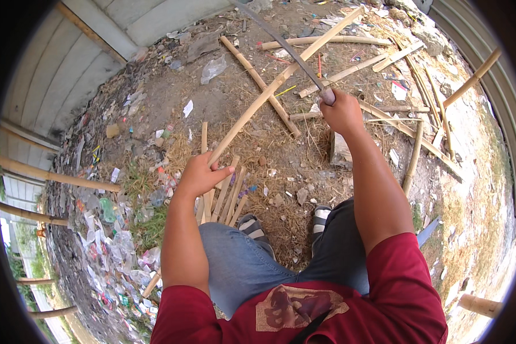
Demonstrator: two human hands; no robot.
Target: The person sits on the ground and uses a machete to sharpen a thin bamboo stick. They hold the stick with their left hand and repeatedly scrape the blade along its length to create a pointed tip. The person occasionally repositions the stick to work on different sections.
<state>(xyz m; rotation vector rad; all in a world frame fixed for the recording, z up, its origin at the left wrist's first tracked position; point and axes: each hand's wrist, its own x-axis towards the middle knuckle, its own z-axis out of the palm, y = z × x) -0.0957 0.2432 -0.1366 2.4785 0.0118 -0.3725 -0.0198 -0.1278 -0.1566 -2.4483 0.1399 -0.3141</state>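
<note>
My left hand (198,175) is closed around the near end of a long split bamboo strip (247,122), its thumb stretched along the side. The strip slants away to the far right, over a bamboo pole (262,86) on the ground. In my right hand (344,113) is the handle of a machete (281,42), whose long narrow blade points to the far left. The blade crosses the strip in view; whether they touch I cannot tell. Below my left hand, beside my knee, several short bamboo strips (229,198) lie bunched together, partly hidden by the hand.
More bamboo pieces (350,74) lie scattered ahead and to the right. A block (340,150) sits below my right wrist. A blue blade (429,231) shows beside my right sleeve. Plastic litter (112,246) covers the ground at left, near a panelled wall (37,86).
</note>
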